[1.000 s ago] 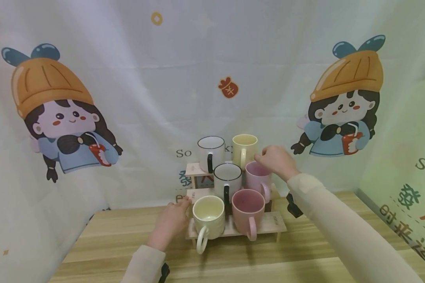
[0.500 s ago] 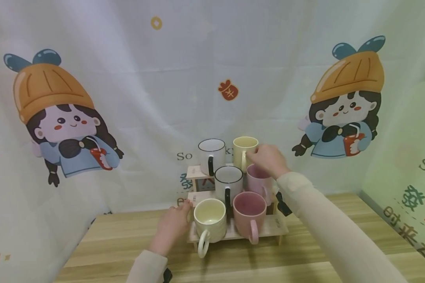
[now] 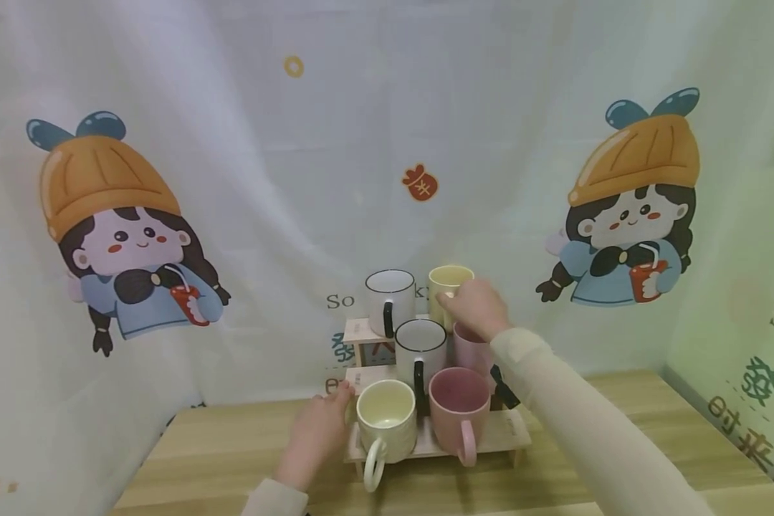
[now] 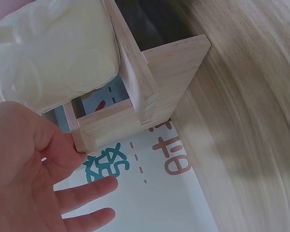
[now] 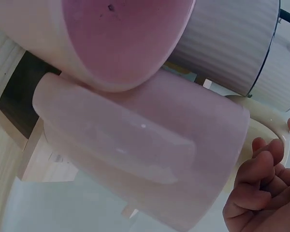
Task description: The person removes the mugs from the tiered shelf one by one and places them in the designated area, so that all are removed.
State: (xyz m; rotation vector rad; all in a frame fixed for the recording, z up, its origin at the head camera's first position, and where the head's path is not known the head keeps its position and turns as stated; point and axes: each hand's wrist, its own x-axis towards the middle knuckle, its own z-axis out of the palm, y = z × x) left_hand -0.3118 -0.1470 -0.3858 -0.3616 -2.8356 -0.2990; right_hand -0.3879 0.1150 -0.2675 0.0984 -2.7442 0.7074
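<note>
At the right hand (image 3: 477, 309), from where I stand: pale yellow, straight-sided, ceramic-looking mug (image 3: 448, 284), long axis upright, handle (image 5: 270, 116) facing the person. Fingers curled round that handle, thumb opposite; reads as a grip, contact partly hidden. Mug body lies just beyond the grip, slightly left. Key relation, I'd judge: handle already within the curl, right hand clearly the nearer one.

Just below the grip, partly hidden by the wrist: lilac, smooth-sided mug (image 3: 469, 351), so dropping straight down looks blocked. Left of the grip, close by: white mug with black rim and black handle (image 3: 380, 308), same top tier. Best room looks up and out to the right.

Lower, toward the person: second black-rimmed white mug (image 3: 410, 362), deep pink mug (image 3: 451, 423), cream embossed mug (image 3: 396, 436), all on the three-tier pale wooden stand (image 3: 503, 435). Far lower left of the grip, left hand (image 3: 319, 433) pinches the stand's middle-tier corner, other fingers spread. Behind everything, printed white cloth (image 3: 309, 179).
</note>
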